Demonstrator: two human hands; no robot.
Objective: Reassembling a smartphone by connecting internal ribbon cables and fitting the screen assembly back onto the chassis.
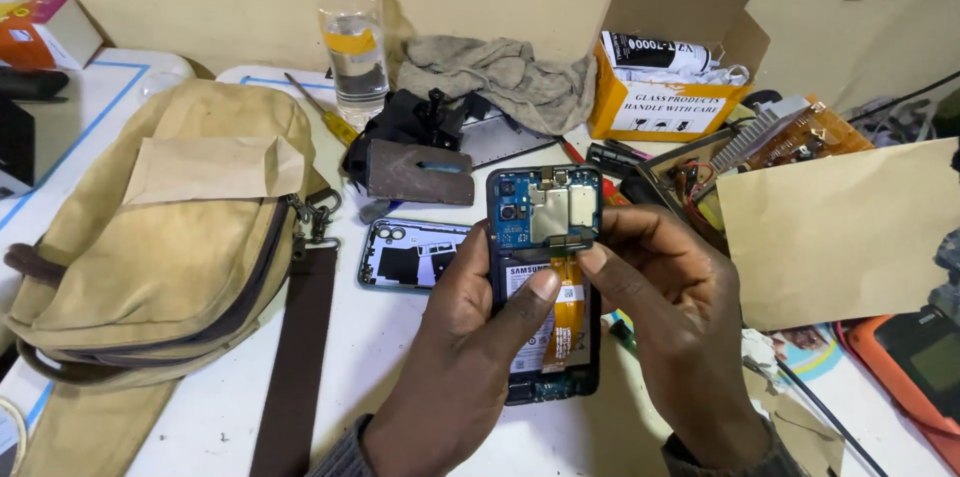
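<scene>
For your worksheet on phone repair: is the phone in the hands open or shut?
Open: the phone shows its bare circuit board and battery, and its back cover lies apart on the table.

bag [170,227] left | phone [545,277] centre, in hands | box [670,77] behind right

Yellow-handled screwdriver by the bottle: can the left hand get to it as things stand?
Probably not right away: the left hand grips the opened phone. The screwdriver lies uncovered beyond the tan bag, so the path looks free once the hand lets go.

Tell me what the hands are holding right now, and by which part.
Both hold the opened phone: left hand grips its left edge, thumb on the battery; right hand holds the right edge.
</scene>
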